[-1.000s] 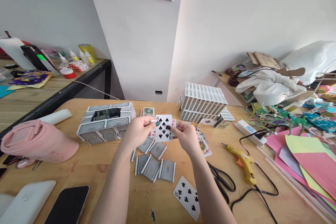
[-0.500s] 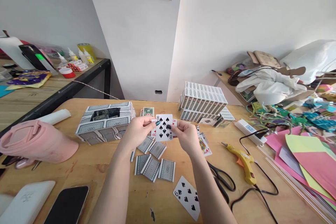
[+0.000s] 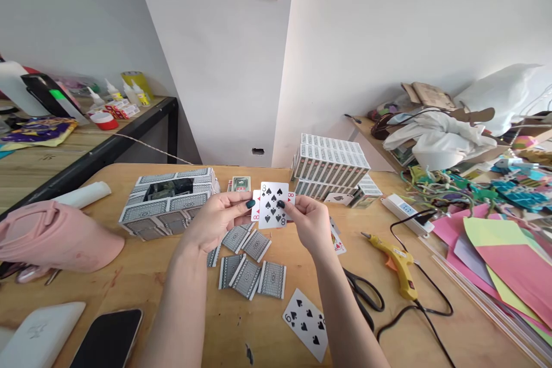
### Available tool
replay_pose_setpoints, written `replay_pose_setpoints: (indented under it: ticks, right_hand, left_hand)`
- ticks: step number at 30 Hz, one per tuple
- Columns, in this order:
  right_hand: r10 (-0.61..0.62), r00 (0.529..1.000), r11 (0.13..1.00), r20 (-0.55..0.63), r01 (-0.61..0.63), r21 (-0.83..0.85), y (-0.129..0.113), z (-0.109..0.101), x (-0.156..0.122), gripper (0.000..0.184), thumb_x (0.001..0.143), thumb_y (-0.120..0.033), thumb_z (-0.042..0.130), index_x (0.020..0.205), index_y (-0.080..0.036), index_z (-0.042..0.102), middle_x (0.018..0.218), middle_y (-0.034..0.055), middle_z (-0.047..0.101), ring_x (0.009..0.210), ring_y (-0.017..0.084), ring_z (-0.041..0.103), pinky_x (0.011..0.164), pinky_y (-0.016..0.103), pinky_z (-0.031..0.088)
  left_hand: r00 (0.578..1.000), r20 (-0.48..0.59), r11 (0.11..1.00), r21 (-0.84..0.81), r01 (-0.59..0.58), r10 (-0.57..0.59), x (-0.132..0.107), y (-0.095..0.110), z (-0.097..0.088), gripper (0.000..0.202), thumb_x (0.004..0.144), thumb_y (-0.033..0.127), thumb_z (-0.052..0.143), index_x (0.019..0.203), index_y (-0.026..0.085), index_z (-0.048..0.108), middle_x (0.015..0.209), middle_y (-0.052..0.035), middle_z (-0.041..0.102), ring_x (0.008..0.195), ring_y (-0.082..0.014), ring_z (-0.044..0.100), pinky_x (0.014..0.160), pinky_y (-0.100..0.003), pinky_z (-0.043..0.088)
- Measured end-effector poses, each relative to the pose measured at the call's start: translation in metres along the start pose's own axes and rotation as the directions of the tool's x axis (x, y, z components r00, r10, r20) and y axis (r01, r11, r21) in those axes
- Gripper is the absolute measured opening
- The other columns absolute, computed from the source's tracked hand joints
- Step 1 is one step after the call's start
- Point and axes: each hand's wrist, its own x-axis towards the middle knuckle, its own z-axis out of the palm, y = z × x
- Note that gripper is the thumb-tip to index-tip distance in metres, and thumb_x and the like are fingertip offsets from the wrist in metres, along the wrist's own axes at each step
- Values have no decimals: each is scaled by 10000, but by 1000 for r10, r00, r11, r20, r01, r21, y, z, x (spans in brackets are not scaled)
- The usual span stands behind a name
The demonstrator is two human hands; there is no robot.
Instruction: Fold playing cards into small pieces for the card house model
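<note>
In front of me two playing cards overlap crosswise in mid-air. Nearest is an eight of spades (image 3: 269, 222), upright and facing me; a red-suit eight (image 3: 256, 211) lies behind it and shows at both sides. My left hand (image 3: 211, 218) pinches the left end of the red eight, its fingers behind. My right hand (image 3: 313, 221) grips both cards at the right, thumb on the face of the spade eight. Below lie several folded patterned cards (image 3: 245, 277) and a loose spade card (image 3: 306, 325), partly behind my right forearm.
A hollow box made of cards (image 3: 166, 207) stands left, a stacked card-box structure (image 3: 332, 161) right. Also right are black scissors (image 3: 366, 293), a yellow glue gun (image 3: 399, 264), a power strip (image 3: 407, 214) and coloured paper (image 3: 509, 264). A phone (image 3: 107, 336) and a pink object (image 3: 60, 236) lie left.
My left thumb has moved off the eight of spades onto the left end of the red eight. The spade card now stands slightly higher. The view has shifted a little.
</note>
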Motion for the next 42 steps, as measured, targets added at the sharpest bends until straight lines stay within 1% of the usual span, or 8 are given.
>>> replay_pose_setpoints:
  ticks: [3, 6, 9, 15, 21, 29, 37, 42]
  right_hand:
    - [-11, 1000, 999, -19, 10, -34, -2, 0, -1, 279, 711, -445, 617, 609, -186, 591, 494, 11, 564, 483, 147, 516, 509, 274, 451]
    - [-31, 999, 997, -34, 29, -68, -4, 0, -2, 281, 722, -433, 601, 610, -177, 583, 488, 5, 556, 455, 129, 487, 482, 254, 429]
    - [-55, 997, 992, -63, 48, -115, -6, 0, -4, 278, 730, -409, 590, 584, -175, 565, 455, -10, 523, 427, 111, 451, 454, 233, 400]
    - [-130, 984, 964, -124, 96, -248, -13, 1, -7, 273, 730, -387, 583, 555, -178, 570, 414, -19, 495, 441, 120, 472, 425, 212, 357]
    - [-134, 983, 959, -121, 98, -266, -20, 1, -12, 278, 734, -368, 577, 531, -180, 550, 432, -19, 504, 463, 121, 489, 445, 214, 358]
    - [-104, 992, 982, -76, 90, -167, -20, -1, -12, 282, 718, -388, 605, 536, -179, 555, 432, -12, 516, 497, 140, 524, 452, 226, 384]
    - [-6, 1000, 999, 10, 6, 50, -24, -1, -12, 253, 677, -417, 663, 620, -178, 602, 595, 36, 650, 570, 168, 593, 503, 264, 451]
    - [27, 999, 991, 16, -29, 134, -23, -1, -11, 245, 642, -405, 706, 655, -179, 615, 553, 26, 638, 563, 171, 599, 504, 268, 462]
  left_hand:
    - [1000, 25, 1000, 6, -3, 3, -1, 0, -1, 310, 750, 188, 613, 1056, 155, 644, 1043, -91, 670, 880, -172, 642, 853, -352, 516]
    - [995, 99, 999, 40, 2, -6, -1, 1, 1, 326, 760, 259, 624, 1073, 167, 638, 1089, -95, 651, 916, -188, 631, 846, -365, 516]
    - [990, 141, 997, 80, -10, -1, -2, 2, 4, 313, 766, 297, 625, 1061, 194, 647, 1150, -77, 622, 952, -184, 616, 835, -336, 516]
    - [995, 91, 988, 150, -45, 32, -1, 0, 11, 286, 757, 284, 635, 1032, 210, 660, 1141, -55, 628, 937, -166, 617, 837, -311, 509]
    - [998, 38, 990, 134, -46, 42, 0, 2, 18, 287, 739, 248, 652, 1016, 174, 656, 1073, -69, 658, 892, -161, 632, 840, -320, 512]
    - [1000, -13, 997, 77, -27, 28, 0, 2, 23, 345, 683, 250, 705, 997, 123, 643, 972, -97, 684, 819, -170, 649, 798, -337, 526]
    - [999, -49, 997, 74, -5, 9, -1, 5, 21, 269, 617, 261, 744, 840, 121, 691, 848, -70, 701, 699, -137, 639, 668, -264, 529]
    - [996, -85, 998, 69, 11, -5, -1, 5, 22, 242, 590, 255, 754, 776, 114, 692, 768, -52, 690, 664, -133, 628, 656, -261, 526]
